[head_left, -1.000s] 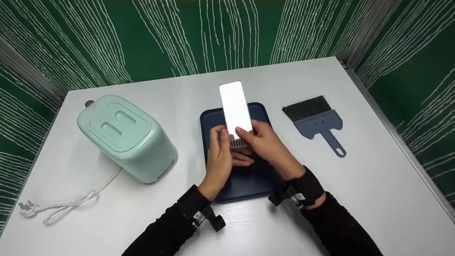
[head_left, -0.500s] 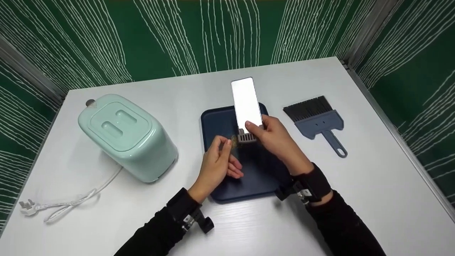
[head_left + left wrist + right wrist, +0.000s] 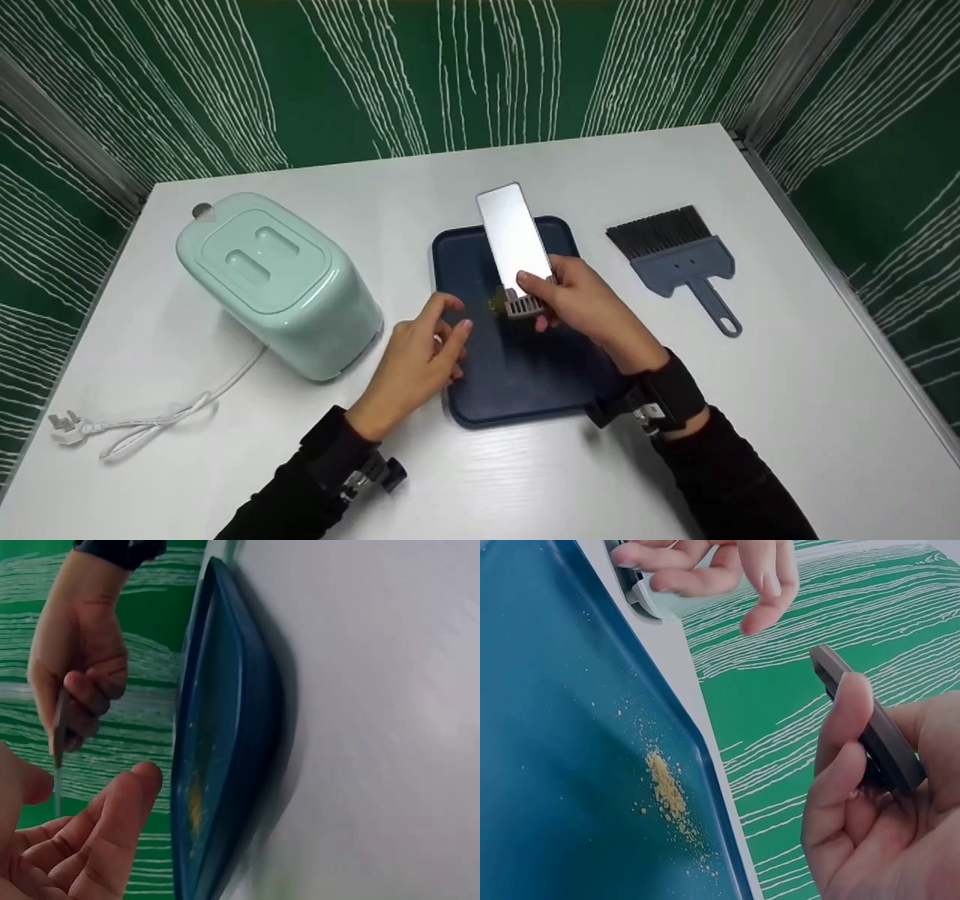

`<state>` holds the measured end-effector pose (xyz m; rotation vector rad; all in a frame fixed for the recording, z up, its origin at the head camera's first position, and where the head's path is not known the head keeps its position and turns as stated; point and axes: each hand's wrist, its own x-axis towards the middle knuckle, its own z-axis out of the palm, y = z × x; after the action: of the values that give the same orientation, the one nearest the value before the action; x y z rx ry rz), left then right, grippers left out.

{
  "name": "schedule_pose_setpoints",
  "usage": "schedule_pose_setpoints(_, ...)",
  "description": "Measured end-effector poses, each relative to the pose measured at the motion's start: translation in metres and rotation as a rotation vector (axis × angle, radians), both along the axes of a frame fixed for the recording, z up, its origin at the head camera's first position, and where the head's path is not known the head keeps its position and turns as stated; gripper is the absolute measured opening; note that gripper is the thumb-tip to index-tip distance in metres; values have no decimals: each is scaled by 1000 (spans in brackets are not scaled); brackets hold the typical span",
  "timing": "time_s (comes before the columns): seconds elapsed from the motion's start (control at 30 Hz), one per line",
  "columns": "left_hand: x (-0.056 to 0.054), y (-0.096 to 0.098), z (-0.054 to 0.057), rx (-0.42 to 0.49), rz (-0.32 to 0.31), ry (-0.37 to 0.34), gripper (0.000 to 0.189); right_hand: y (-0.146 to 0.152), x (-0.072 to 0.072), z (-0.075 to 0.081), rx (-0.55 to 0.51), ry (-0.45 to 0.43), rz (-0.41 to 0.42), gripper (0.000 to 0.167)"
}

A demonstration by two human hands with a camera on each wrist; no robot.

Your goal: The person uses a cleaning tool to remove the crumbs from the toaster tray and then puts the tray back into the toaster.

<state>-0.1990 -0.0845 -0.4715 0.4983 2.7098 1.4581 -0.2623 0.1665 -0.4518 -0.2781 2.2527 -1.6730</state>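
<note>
My right hand [image 3: 577, 300] holds a toaster's crumb tray [image 3: 514, 232], a shiny flat plate with a slotted grey end [image 3: 523, 305], thumb on top. In the right wrist view its dark grey end [image 3: 881, 724] sits between thumb and fingers. Below it lies a dark blue rectangular tray [image 3: 517, 405]. A small heap of yellow crumbs [image 3: 666, 787] is scattered on that tray, toward one edge. My left hand [image 3: 416, 360] hovers at the blue tray's left edge, fingers loosely bent and holding nothing.
A mint-green toaster [image 3: 285, 277] with a lid stands at the left, its white cord and plug [image 3: 69, 427] on the white table. At the right lies a grey-blue hand brush [image 3: 682, 262] with black bristles. Green walls rise behind.
My left hand has let go of the crumb tray and moved left and down, away from it. The right hand moved the crumb tray rightward, then slightly lower. Yellow crumbs came into view.
</note>
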Motion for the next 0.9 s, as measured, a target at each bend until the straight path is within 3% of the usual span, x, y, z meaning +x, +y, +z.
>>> schedule_pose_setpoints(0.13, 4, -12, 8, -146, 36, 148, 26, -3, 3, 0, 22, -5, 42, 36)
schedule_pose_setpoints(0.23, 8, -22, 13, -201, 64, 228, 26, -7, 5, 0, 28, -32, 79, 32)
schedule_pose_setpoints(0.47, 18, -42, 29, -193, 101, 266, 18, -16, 12, -3, 99, -79, 181, 30)
schedule_pose_setpoints(0.7, 25, -58, 41, -173, 147, 303, 19, -23, 19, -7, 158, -99, 308, 39)
schedule_pose_setpoints(0.9, 30, -70, 50, -183, 199, 392, 21, -27, 26, -12, 160, -123, 385, 31)
